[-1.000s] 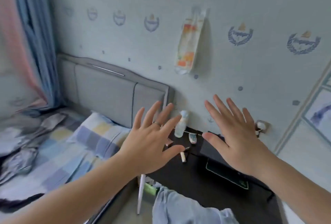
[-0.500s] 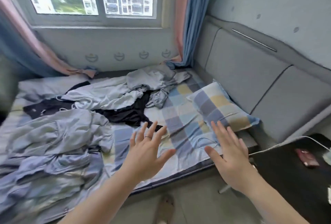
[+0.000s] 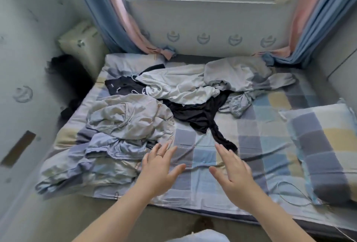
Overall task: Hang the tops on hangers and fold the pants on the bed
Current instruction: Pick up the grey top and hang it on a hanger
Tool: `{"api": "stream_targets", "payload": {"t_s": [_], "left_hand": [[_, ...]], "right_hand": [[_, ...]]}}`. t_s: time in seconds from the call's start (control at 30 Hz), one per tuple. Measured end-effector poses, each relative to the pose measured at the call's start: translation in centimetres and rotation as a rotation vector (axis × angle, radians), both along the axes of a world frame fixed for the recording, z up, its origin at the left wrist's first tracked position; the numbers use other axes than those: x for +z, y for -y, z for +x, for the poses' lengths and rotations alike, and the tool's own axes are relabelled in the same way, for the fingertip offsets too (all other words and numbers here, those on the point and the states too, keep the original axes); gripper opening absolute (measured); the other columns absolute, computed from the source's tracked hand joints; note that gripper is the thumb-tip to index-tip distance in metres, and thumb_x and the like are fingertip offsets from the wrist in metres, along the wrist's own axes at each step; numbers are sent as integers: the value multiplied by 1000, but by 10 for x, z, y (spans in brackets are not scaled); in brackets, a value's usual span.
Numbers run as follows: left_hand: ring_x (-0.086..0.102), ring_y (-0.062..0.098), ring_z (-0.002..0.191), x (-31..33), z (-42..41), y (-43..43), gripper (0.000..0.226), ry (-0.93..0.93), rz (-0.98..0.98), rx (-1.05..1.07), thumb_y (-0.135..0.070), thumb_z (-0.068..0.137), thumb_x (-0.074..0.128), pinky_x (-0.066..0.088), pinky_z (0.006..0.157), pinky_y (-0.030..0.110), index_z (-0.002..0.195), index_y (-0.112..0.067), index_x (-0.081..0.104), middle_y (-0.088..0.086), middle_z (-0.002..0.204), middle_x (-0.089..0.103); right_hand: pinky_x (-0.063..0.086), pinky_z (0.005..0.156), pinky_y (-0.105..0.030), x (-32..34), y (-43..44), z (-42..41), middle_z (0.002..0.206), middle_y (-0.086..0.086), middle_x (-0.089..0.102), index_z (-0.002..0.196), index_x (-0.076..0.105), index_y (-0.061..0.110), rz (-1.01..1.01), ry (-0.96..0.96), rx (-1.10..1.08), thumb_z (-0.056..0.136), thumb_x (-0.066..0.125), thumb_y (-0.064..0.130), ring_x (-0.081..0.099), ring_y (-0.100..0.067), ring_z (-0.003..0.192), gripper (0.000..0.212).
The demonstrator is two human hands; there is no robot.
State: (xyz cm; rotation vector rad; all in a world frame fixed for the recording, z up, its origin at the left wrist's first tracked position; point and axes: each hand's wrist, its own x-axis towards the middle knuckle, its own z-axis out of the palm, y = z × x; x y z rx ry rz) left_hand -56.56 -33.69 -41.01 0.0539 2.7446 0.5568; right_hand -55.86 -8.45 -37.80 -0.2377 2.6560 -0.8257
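Both hands are empty and spread, fingers straight. The left hand (image 3: 158,166) and the right hand (image 3: 233,168) hover over the near edge of the bed (image 3: 270,145), palms down (whether they brush the checked sheet I cannot tell). The clothes lie in one loose heap across the middle and far side of the bed. A black garment (image 3: 199,114) trails a narrow end toward the right hand's fingertips. A white garment (image 3: 179,85) with thin cords lies over the black one. A crumpled grey garment (image 3: 129,118) sits to the left, on top of a blue-grey bundle (image 3: 108,149). Nothing is sorted yet, and no hanger is in view.

The main risk, as I judge it, is the tangle. The pieces overlap, so pulling the black end could drag the white one along, or catch its cords, and spread the heap rather than free one item. Bunched like this, tops and pants are also hard to tell apart, so one could be picked for the wrong treatment. A thin cable (image 3: 293,193) loops on the sheet beside the pillow (image 3: 324,145), and a sweep of cloth to that side could snag it.
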Motion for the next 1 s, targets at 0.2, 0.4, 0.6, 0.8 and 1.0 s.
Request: {"api": "stream_targets", "payload": {"t_s": [0.2, 0.4, 0.6, 0.8, 1.0], "left_hand": [[-2, 14, 153, -36, -30, 57, 68, 122, 4, 204, -71, 94, 31, 7, 120, 46, 154, -39, 25, -10, 166, 12], [-1, 14, 153, -96, -78, 120, 68, 244, 35, 269, -72, 94, 34, 8, 121, 45, 153, -40, 26, -10, 166, 13], [0, 16, 152, -216, -155, 178, 66, 355, 32, 183, -67, 94, 39, 10, 120, 45, 152, -39, 25, -7, 166, 12], [2, 28, 152, -348, -259, 225, 81, 126, -122, 72, -58, 87, 61, 14, 119, 50, 153, -38, 19, 3, 167, 1], [0, 39, 150, -427, -333, 242, 92, -31, -341, -115, -56, 79, 72, 12, 118, 59, 150, -49, 14, 3, 166, -13]], "right_hand": [[14, 122, -43, -38, 50, -77, 161, 23, 16, 156, 5, 45, -22, 149, 122, 99, 35, 61, 11, -8, 152, 66], [15, 120, -40, -105, 111, -135, 163, 20, 17, 157, 5, 43, 58, 256, 152, 100, 34, 60, 10, -7, 152, 66], [21, 117, -42, -218, 181, -203, 162, 15, 22, 157, 5, 43, 155, 370, 71, 100, 38, 58, 19, -12, 150, 67], [25, 114, -47, -356, 246, -293, 163, 10, 24, 158, 9, 39, 196, 331, 35, 98, 50, 51, 22, -16, 149, 74], [30, 115, -55, -467, 283, -356, 166, 6, 13, 159, -7, 31, 170, 418, -36, 85, 73, 44, 20, -29, 150, 110]]}}
